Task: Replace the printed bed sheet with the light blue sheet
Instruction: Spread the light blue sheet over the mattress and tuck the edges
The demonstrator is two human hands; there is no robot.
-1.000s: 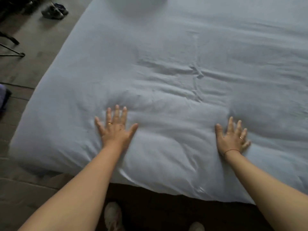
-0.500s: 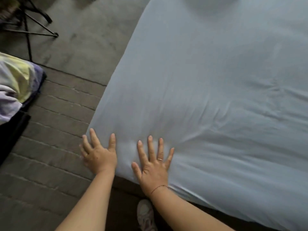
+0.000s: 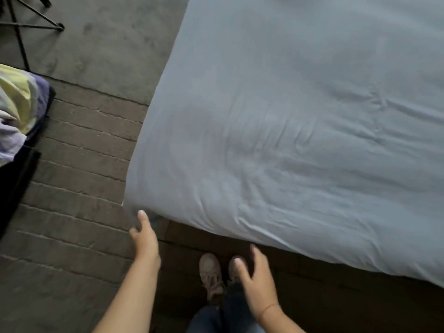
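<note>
Dim, soft light. A grey-brown brick-patterned floor fills the left of the frame, meeting a smooth grey concrete slab at upper left, where thin black metal stand legs rest. Dark wooden floorboards run along the bottom. A low black piece of furniture sits at the left edge.

Looks like a bedroom in a home. Holds a wide bed under a smooth light blue sheet, filling the right side down to its near left corner. Has a dull brown brick-pattern floor beside that corner, a plain grey stretch of floor beyond, crumpled yellow and lilac cloth at the left edge, and thin black metal stand legs at the top left.
</note>
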